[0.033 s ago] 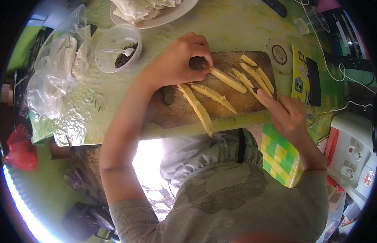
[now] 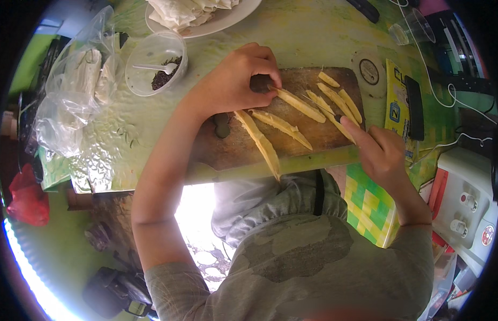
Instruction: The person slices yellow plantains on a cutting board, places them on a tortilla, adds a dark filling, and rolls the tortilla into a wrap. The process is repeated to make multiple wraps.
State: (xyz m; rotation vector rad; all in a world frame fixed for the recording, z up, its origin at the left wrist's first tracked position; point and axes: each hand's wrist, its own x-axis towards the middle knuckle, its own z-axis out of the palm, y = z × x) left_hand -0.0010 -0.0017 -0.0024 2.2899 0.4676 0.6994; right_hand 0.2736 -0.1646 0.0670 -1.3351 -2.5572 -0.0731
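Yellow slices are lying spread across a wooden cutting board in the head view, the leftmost overhanging its near edge. The left hand is pinching one slice by its upper-left end, thumb and forefinger nearly meeting. The right hand is gripping a dark-handled knife, forefinger stretching along it; whether the blade is touching the slice beneath, I cannot tell. A clear bowl holding a white spoon is standing left of the board.
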